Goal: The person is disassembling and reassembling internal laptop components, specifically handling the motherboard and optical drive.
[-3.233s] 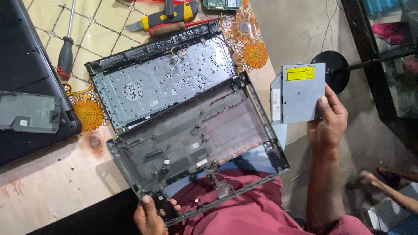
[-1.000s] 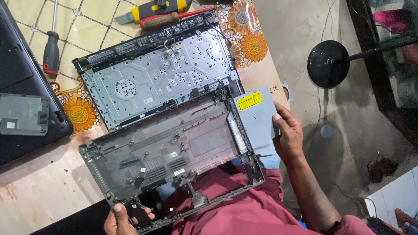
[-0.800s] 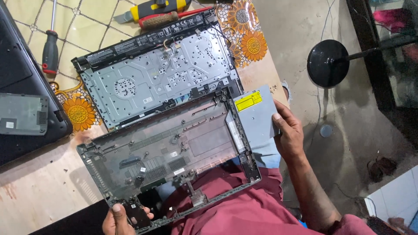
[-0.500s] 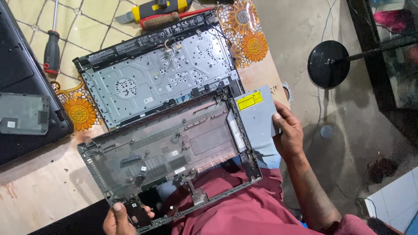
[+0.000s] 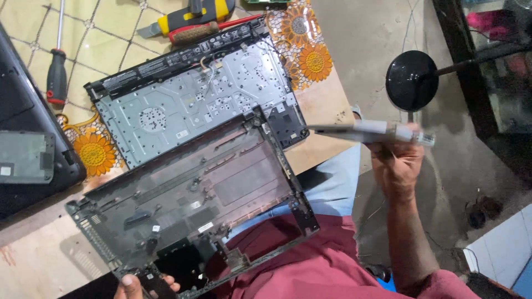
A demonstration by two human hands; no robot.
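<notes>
Fingers of the right hand (image 5: pixel 396 166) clamp a flat grey metal optical drive (image 5: pixel 368 132) edge-on. Beside it, the left hand (image 5: pixel 145 283) pinches the near corner of the dark plastic laptop base shell (image 5: pixel 194 202).

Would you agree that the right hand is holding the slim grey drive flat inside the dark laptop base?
Not quite: in the head view, the right hand holds the slim grey drive out beside the dark laptop base, edge-on and clear of it.
</notes>
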